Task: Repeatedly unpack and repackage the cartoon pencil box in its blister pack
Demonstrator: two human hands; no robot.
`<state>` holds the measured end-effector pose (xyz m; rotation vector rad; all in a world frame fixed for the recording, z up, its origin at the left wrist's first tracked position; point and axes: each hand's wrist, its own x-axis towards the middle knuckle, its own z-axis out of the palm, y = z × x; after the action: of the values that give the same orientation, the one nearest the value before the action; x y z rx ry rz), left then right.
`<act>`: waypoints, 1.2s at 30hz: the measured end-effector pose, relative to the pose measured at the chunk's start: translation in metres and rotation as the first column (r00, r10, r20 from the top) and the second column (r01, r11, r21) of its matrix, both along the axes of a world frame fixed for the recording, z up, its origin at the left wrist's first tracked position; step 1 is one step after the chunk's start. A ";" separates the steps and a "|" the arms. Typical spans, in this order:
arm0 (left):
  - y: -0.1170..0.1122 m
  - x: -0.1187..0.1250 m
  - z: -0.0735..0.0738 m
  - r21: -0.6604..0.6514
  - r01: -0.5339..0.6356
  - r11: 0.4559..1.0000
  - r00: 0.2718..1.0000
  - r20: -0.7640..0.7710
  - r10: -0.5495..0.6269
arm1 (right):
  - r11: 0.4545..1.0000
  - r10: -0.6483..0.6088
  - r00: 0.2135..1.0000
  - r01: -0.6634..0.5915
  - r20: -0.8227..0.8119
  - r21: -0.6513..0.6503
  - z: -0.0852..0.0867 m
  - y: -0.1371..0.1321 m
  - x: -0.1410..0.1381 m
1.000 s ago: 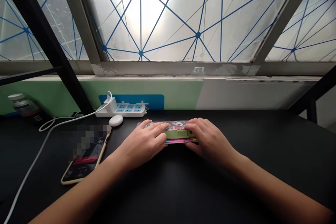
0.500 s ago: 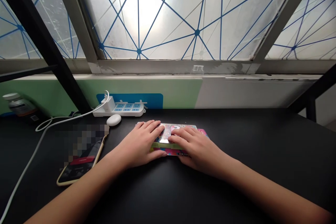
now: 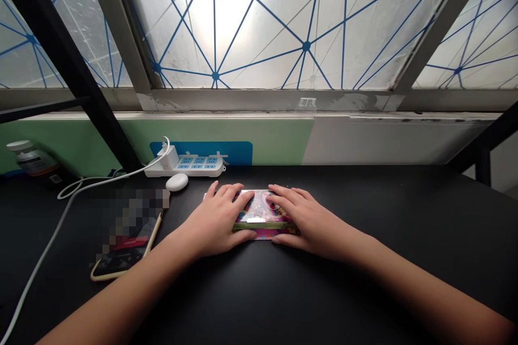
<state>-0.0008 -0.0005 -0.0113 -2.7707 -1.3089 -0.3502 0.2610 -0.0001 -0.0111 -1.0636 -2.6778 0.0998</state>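
Between my hands on the black table lies a flat, colourful printed box (image 3: 259,205) with a shiny top and a green edge. Beneath that edge shows a pink printed layer (image 3: 265,234); whether it belongs to the box I cannot tell. My left hand (image 3: 220,221) grips the left end, fingers over the top and thumb along the front. On the right end, my right hand (image 3: 311,221) holds it the same way, its thumb at the pink layer's front edge. Both ends of the box are mostly hidden under my hands.
To the left lie a phone (image 3: 125,253) in a pale case, partly behind my forearm, and a white rounded case (image 3: 177,182). A power strip (image 3: 190,166) with a plugged-in white cable (image 3: 60,210) stands by the wall. A bottle (image 3: 32,159) is at far left.
My right hand has shifted outward to the box's right end, and its thumb now shows at the front. The pink corner that stuck out at the right is no longer visible.
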 end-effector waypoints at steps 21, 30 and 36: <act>-0.007 0.006 0.006 0.172 -0.010 0.985 1.000 0.025 0.006 | 0.996 -0.087 0.987 0.086 -0.138 -0.016 0.014 0.022 0.024; -0.005 0.004 0.012 0.293 0.015 0.956 0.997 0.063 -0.035 | 0.976 -0.066 0.968 0.114 -0.243 0.186 0.021 0.016 0.022; -0.005 -0.001 0.024 0.383 -0.101 0.918 0.992 0.114 0.062 | 0.912 -0.065 0.989 0.113 -0.132 0.394 0.026 0.004 0.018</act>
<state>-0.0022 -0.0053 0.0129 -2.3872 -1.2126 -0.6704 0.2792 0.0043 0.0153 -1.0064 -2.3944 -0.3791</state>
